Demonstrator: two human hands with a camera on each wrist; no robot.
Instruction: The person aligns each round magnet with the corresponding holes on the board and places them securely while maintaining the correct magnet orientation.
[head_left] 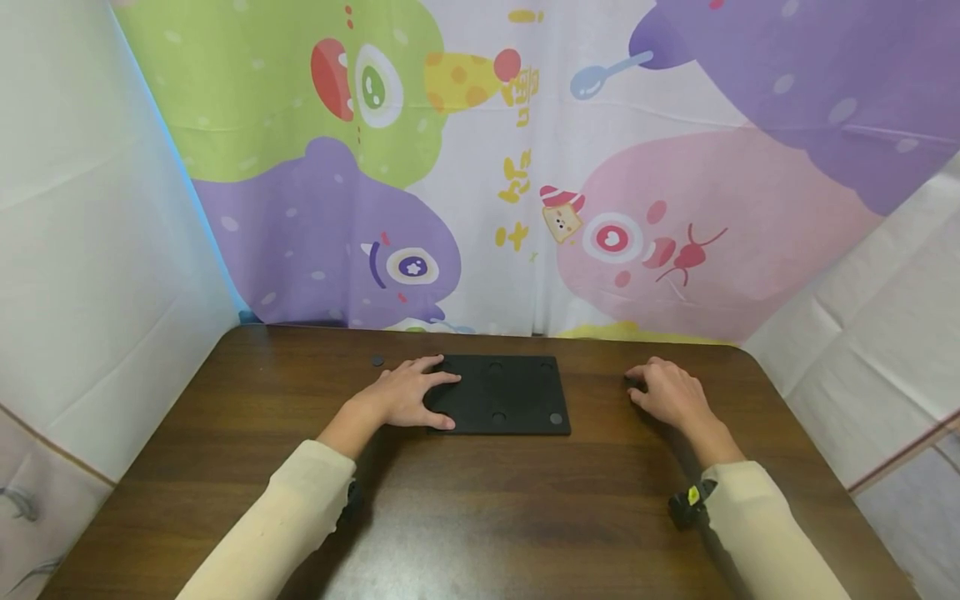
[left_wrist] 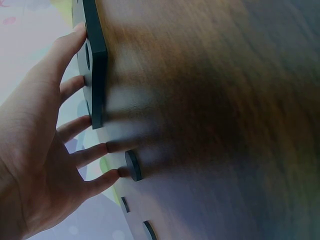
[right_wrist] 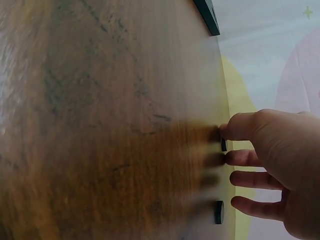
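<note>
A flat black board (head_left: 517,392) with round recesses lies on the table. A dark grey disc (head_left: 556,419) sits in its near right recess. My left hand (head_left: 408,393) is spread over the board's left end, thumb and fingertips touching it, the fingers fairly straight. In the left wrist view its outer two fingers reach past the board's corner, close to a small black disc (left_wrist: 133,165). Right of the board, my right hand (head_left: 671,393) pinches a small black disc (right_wrist: 224,145) between thumb and index finger, low at the tabletop. Its other fingers extend loosely.
Two more discs, one nearer (left_wrist: 149,230) and one farther (left_wrist: 124,204), lie left of the board. Another black disc (right_wrist: 219,212) lies under my right hand's outer fingers. A printed cartoon curtain (head_left: 510,250) hangs behind the wooden table (head_left: 480,517), with white cloth at both sides.
</note>
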